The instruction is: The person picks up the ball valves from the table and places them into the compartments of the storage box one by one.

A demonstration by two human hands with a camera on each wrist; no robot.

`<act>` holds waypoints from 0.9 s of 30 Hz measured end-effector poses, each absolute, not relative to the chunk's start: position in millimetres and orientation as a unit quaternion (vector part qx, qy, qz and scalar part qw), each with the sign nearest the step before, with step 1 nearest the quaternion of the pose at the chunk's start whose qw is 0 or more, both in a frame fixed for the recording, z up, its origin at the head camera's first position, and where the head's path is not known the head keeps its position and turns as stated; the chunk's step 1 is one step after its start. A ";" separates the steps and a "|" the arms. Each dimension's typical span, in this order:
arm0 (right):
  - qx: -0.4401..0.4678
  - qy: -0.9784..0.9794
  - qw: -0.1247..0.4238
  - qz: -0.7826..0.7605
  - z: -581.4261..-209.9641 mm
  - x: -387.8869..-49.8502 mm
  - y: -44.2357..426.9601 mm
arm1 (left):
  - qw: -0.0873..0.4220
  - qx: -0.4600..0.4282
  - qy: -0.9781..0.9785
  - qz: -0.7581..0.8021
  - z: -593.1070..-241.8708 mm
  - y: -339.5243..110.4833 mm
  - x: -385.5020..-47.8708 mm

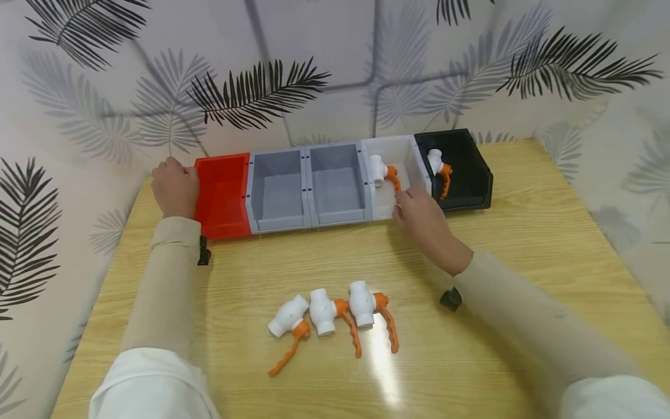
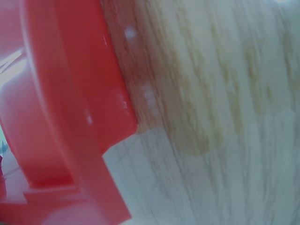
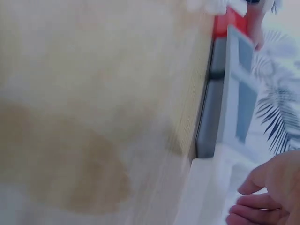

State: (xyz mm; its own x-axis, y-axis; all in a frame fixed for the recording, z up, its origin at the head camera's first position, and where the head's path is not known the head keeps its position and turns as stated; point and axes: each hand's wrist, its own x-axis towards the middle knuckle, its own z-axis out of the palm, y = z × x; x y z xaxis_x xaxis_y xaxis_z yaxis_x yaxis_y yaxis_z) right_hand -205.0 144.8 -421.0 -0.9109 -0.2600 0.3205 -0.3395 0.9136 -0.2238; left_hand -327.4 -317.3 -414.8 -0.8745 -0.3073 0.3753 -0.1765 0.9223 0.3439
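Observation:
My left hand (image 1: 176,187) is at the left wall of the red bin (image 1: 222,230), fingers bent and thumb by the rim; it grips that edge, though its fingertips are hidden. At the front of the white bin (image 1: 383,212), my right hand (image 1: 425,224) is beside the orange handle of a white ball valve (image 1: 378,169) lying inside. The right wrist view shows thumb and loosely bent fingers (image 3: 258,201) apart, with nothing visible between them. Another ball valve (image 1: 435,161) lies in the black bin (image 1: 466,201). Three more lie on the table: left valve (image 1: 289,316), middle valve (image 1: 322,311), right valve (image 1: 362,304).
Two grey bins, the left one (image 1: 280,224) and the right one (image 1: 340,218), stand between the red and white bins. The joined row is at the back of the wooden table (image 1: 246,361), against a leaf-patterned wall covering (image 1: 335,70).

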 end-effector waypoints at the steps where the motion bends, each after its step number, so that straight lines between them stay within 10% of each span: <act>1: 0.160 -0.967 0.134 0.144 -421.3 -197.6 146.0 | 0.216 0.127 -0.956 -0.150 -415.0 -319.2 -327.3; 27: 0.150 -0.943 -0.141 0.262 -425.9 -78.7 156.8 | 0.221 0.113 -0.954 -0.166 -416.0 -318.5 -327.7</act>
